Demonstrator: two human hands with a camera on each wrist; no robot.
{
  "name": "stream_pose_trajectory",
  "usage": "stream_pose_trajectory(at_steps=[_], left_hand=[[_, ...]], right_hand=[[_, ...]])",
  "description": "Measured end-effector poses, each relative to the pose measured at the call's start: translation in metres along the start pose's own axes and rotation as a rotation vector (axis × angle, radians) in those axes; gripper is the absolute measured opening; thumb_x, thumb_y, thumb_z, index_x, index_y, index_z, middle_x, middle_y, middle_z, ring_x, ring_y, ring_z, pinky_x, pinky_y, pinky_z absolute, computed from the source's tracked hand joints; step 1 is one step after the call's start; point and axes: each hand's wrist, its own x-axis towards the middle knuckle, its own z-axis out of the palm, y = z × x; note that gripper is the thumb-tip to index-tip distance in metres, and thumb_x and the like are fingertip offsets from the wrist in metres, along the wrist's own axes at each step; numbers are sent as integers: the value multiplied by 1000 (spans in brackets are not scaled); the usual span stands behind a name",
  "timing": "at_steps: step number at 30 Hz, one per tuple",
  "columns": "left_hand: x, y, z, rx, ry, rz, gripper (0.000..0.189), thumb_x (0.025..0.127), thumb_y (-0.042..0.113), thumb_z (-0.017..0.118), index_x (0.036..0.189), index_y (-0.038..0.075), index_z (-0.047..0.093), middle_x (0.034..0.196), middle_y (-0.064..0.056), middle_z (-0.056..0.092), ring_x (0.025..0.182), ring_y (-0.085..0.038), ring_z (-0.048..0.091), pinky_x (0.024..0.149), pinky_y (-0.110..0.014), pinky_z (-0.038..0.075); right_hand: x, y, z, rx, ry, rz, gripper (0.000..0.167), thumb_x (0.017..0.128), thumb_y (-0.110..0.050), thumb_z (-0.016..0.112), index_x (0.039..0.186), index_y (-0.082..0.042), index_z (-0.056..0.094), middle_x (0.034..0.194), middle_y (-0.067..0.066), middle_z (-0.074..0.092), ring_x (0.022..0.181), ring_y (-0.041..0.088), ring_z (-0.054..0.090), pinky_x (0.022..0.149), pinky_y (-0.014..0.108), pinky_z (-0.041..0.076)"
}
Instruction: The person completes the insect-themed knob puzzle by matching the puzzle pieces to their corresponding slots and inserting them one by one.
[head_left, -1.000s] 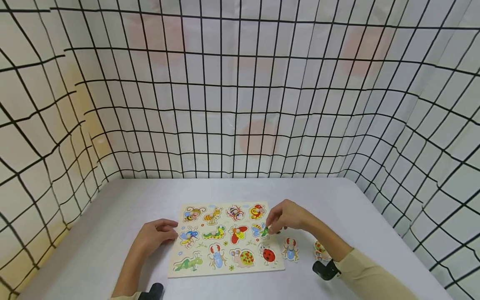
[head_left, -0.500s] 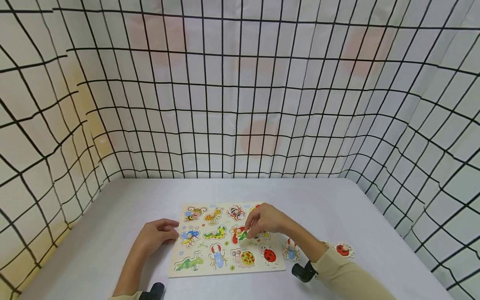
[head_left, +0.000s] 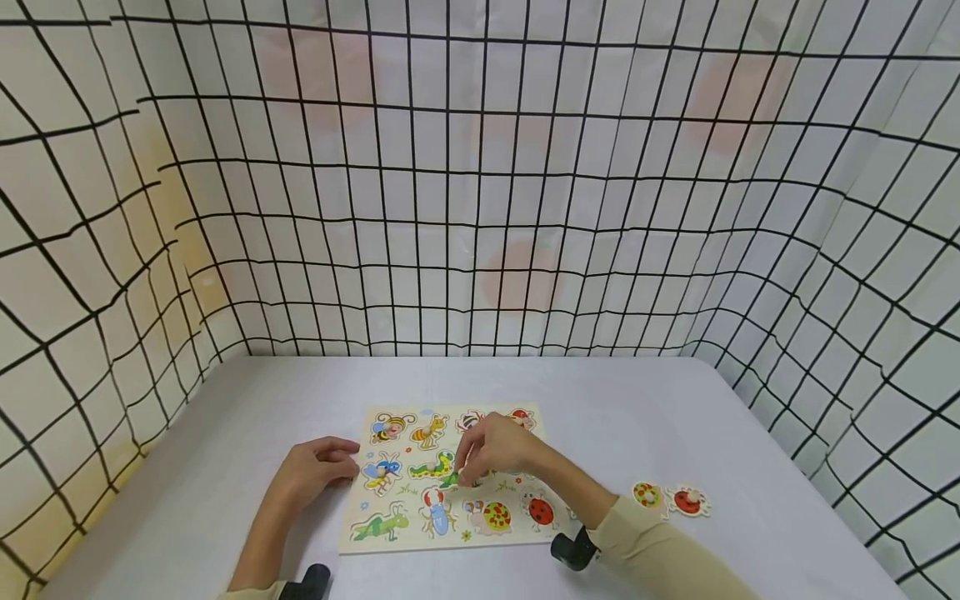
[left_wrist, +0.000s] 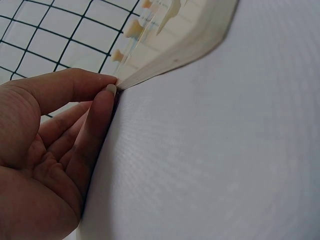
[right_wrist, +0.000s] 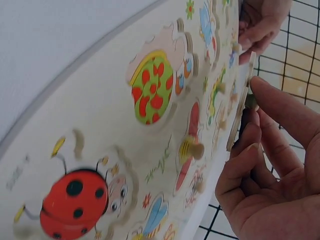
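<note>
Seen from the head, the puzzle board point(head_left: 412, 544) lies flat on the bench point(head_left: 262, 400), with a black net point(head_left: 474, 226) behind. The left hand point(head_left: 315, 471) rests on the bench by the board's left side. Its fingers are loosely bent, with a gap between them and the thumb. The right hand point(head_left: 495, 450) is over the middle of the board. Its thumb and fingers are close together and hold a green piece point(head_left: 448, 481), which shows just a little, next to the yellow and green caterpillar point(head_left: 429, 467). To the right of the board, a snail piece point(head_left: 649, 497) and a ladybug piece point(head_left: 691, 501) lie side by side on the bench.

Seen from the left wrist, the left hand's fingertips touch the edge of the board. The hand is not squeezed shut. Some wooden knobs point(left_wrist: 134, 29) stick up from the board.

Seen from the right wrist, the right hand pinches the green piece between its thumb and fingers. The piece is up off the board, and we mostly see its thin side. Below are the snail picture point(right_wrist: 155, 90) and the ladybug picture point(right_wrist: 75, 202). The red-winged bug point(right_wrist: 186, 150) has a round knob.
</note>
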Motion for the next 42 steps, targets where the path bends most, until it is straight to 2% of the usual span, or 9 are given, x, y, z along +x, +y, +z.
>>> stream_pose_trajectory(at_steps=[9,18,26,30,36,42], left_hand=[[-1,1,-1,-2,6,2,33,85,7,76,117,2,71,86,-4,72,73,-18,63,69,-26,51],[-2,3,0,-6,-4,16,34,85,8,76,118,1,70,86,-4,72,73,-17,63,69,-27,51],[0,1,1,-4,6,-1,33,85,7,77,117,2,71,85,-5,72,73,-17,63,68,-25,51],[0,0,0,1,4,3,33,85,7,76,117,2,71,85,-4,71,73,-17,63,69,-26,51],[0,-1,0,5,3,9,33,86,7,76,118,2,71,84,-3,72,73,-16,62,69,-26,51],[1,0,-1,-2,-6,5,33,85,9,76,117,1,71,84,-2,72,72,-16,63,68,-26,51]], right_hand=[[6,-11,24,28,-8,-2,12,71,-13,88,75,-18,78,61,-5,67,57,7,53,54,24,39],[13,-21,45,48,-30,-66,12,70,-8,87,74,-15,78,57,-6,66,54,5,53,53,21,37],[17,-32,62,77,-41,-56,13,70,-10,88,74,-17,78,60,-6,69,59,5,58,56,20,40],[19,-36,69,62,-35,-65,14,71,-12,89,73,-19,77,60,-9,68,58,4,57,54,19,40],[22,-41,81,53,-25,-92,14,70,-9,89,73,-16,77,57,-11,65,55,1,55,53,18,39],[22,-47,90,46,-21,-66,15,72,-9,89,72,-17,76,61,-10,65,58,3,54,55,19,38]])
